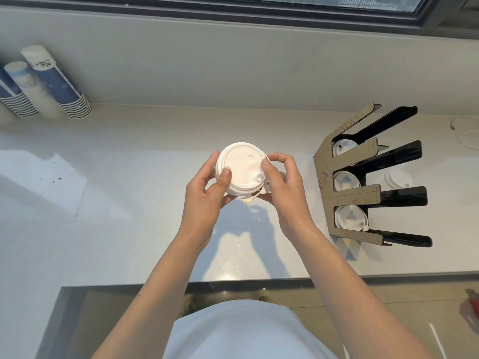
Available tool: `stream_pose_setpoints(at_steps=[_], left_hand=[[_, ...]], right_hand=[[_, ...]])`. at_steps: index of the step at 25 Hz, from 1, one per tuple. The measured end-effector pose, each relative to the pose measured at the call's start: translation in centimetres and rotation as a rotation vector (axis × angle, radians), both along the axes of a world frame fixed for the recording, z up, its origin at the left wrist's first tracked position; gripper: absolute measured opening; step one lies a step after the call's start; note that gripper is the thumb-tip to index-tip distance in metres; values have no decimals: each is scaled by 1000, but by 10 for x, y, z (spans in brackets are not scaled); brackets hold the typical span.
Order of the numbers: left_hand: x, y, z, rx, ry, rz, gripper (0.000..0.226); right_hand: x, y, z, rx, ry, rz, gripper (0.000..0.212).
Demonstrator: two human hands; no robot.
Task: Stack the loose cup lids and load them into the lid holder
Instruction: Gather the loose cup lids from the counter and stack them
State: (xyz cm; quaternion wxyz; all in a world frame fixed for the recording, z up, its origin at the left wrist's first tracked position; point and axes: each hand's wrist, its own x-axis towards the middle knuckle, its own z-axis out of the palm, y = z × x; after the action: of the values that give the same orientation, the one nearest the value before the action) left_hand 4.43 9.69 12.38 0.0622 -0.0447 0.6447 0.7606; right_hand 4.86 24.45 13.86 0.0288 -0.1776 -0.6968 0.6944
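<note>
A stack of white cup lids (242, 168) is held above the white counter, top side facing me, its spout plug at the lower right. My left hand (206, 193) grips the stack's left side with the thumb on top. My right hand (283, 185) grips its right side, thumb on the rim. The lid holder (344, 195), brown board with black dividers, stands at the right with three slots. Each slot shows a white lid at its bottom (350, 218). One loose lid (398, 178) lies on the counter behind the holder.
Stacks of blue-and-white paper cups (44, 84) stand upside down at the back left against the wall. A white cable (466, 136) lies at the far right. The counter's front edge (259, 279) runs just below my forearms.
</note>
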Motion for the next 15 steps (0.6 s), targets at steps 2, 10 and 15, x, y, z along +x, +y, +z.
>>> stream_pose_setpoints(at_steps=[2, 10, 15], left_hand=[[-1, -1, 0, -1, 8, -5, 49], [-8, 1, 2, 27, -4, 18, 42], [-10, 3, 2, 34, 1, 48, 40]], right_hand=[[0, 3, 2, -2, 3, 30, 18], [4, 10, 10, 0, 34, 96, 27], [8, 11, 12, 59, 40, 128, 36]])
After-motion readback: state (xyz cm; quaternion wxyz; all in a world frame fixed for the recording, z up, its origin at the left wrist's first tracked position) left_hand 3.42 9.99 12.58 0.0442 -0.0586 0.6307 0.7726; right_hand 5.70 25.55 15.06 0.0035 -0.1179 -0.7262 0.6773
